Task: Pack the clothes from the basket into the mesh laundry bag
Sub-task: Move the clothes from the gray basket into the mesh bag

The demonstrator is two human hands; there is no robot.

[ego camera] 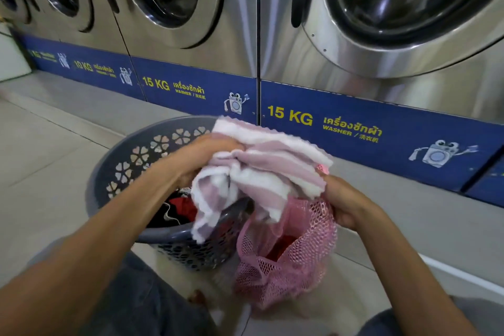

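Note:
A pink and white striped towel (261,169) hangs over the mouth of the pink mesh laundry bag (289,262), its lower corner draped across the basket's rim. My left hand (201,153) grips the towel's upper left edge. My right hand (346,202) holds the bag's rim on the right side, touching the towel's lower edge. Something red lies inside the bag. The grey plastic laundry basket (125,169), with flower-shaped holes, stands on the floor left of the bag and holds red and black clothes (178,209).
A row of steel front-loading washing machines (381,22) with blue base panels stands close behind the basket and bag. Pale floor tiles (46,150) spread to the left. My knees in grey trousers (152,300) sit below the basket.

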